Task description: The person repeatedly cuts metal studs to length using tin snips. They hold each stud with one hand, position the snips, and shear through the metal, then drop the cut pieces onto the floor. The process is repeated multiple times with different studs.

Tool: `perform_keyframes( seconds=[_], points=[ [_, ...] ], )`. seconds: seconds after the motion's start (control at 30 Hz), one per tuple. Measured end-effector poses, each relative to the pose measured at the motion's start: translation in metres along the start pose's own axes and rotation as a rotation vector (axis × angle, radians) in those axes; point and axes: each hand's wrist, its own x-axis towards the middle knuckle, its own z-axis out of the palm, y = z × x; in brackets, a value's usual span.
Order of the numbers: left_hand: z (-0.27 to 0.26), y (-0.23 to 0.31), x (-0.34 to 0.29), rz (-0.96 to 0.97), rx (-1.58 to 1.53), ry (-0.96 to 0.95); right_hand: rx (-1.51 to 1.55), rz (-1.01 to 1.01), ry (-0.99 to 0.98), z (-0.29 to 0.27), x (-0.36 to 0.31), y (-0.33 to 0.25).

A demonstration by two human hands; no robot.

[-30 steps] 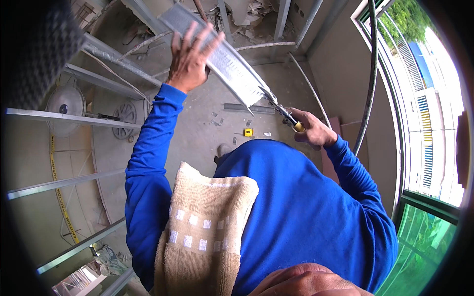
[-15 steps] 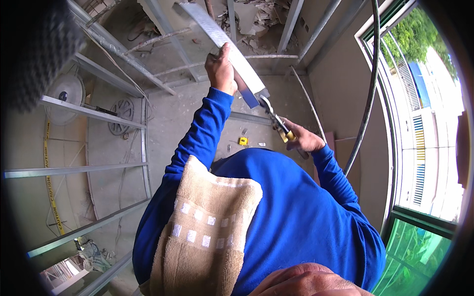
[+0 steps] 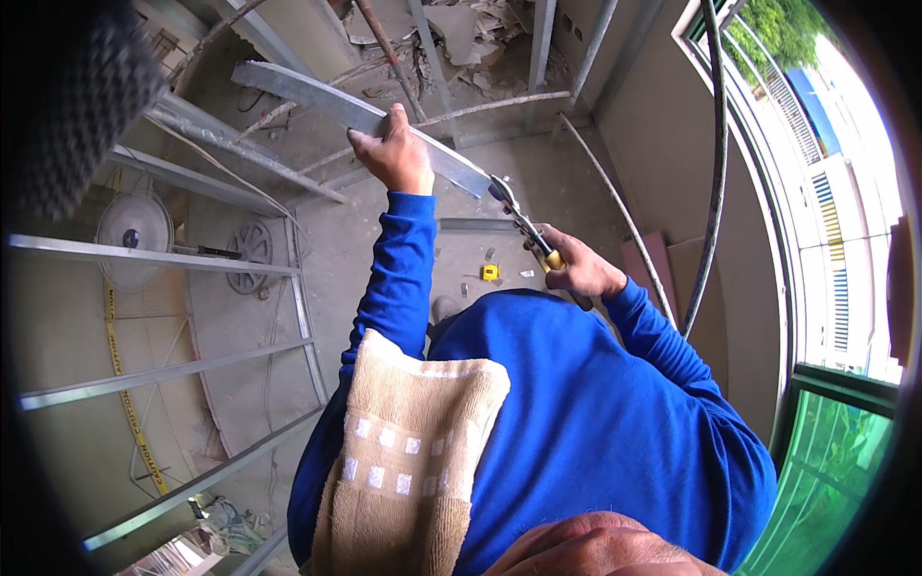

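In the head view, toward eleven o'clock, the left hand point(image 3: 396, 161) is clamped on a metal strip point(image 3: 322, 96), its thumb raised at the edge. Near three o'clock, the right hand point(image 3: 588, 269) has its fingers wrapped around the yellow-and-black handles of metal snips point(image 3: 519, 217); their blades meet the strip's near end at about twelve, how far parted I cannot tell. The strip is long, silvery grey and narrow, slanting up toward ten-thirty. Between eight and nine, a yellow band point(image 3: 125, 394) bears dark printed lettering.
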Motion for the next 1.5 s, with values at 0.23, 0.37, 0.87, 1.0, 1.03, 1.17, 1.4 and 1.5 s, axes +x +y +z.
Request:
perform_keyframes(
  seconds=[0.23, 0.37, 0.87, 1.0, 1.03, 1.17, 1.4, 1.5],
  points=[
    [-0.006, 0.005, -0.008, 0.054, 0.063, -0.029, 0.008, 0.056, -0.010, 0.003, 0.000, -0.016],
    [-0.005, 0.010, -0.013, 0.016, 0.041, -0.030, 0.018, 0.005, 0.023, 0.005, -0.001, -0.025],
    [-0.004, 0.011, -0.017, 0.072, 0.043, -0.014, -0.021, 0.041, 0.010, 0.001, -0.001, -0.024],
    [-0.006, 0.011, -0.011, 0.055, 0.042, 0.008, -0.051, 0.026, -0.002, -0.002, -0.001, -0.025],
    [-0.007, 0.012, -0.009, 0.064, 0.031, 0.009, -0.052, 0.024, -0.010, -0.002, -0.001, -0.025],
    [-0.007, 0.015, -0.009, 0.078, 0.027, 0.013, -0.050, 0.042, -0.031, -0.002, -0.001, -0.025],
    [-0.008, 0.018, -0.016, 0.090, 0.049, -0.009, -0.064, 0.053, -0.033, -0.002, 0.001, -0.027],
    [-0.008, 0.017, -0.016, 0.079, 0.033, -0.011, -0.047, 0.060, -0.049, -0.003, 0.000, -0.028]
  ],
)
